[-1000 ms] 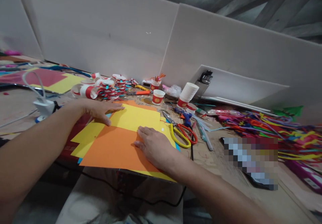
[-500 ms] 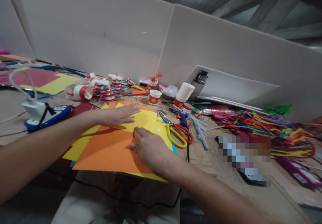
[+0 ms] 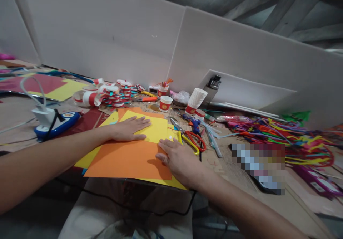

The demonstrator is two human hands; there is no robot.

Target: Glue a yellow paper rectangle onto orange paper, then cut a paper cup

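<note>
Overlapping sheets of coloured paper lie at the table's front edge. An orange sheet [image 3: 123,162] is on top at the front, with a yellow sheet [image 3: 155,130] behind it. My left hand [image 3: 130,128] rests flat on the yellow paper, fingers stretched to the right. My right hand [image 3: 179,158] lies over the right edge of the orange sheet, its fingers extended and thumb apart. Neither hand grips anything. Just beyond my right hand are scissors [image 3: 190,138] with one red and one yellow handle, partly hidden by it.
Behind the paper stand a paper cup [image 3: 165,103], a cup stack [image 3: 197,99] and cut cup pieces [image 3: 111,94]. A blue glue gun [image 3: 195,123] lies near the scissors. Pipe cleaners [image 3: 284,135] and a pixelated dark-edged object [image 3: 257,169] are right; a power strip [image 3: 57,124] is left.
My right hand has slid rightward to the orange sheet's edge and now covers part of the scissors' handles. My left hand has settled flat on the yellow paper. The view has shifted slightly.
</note>
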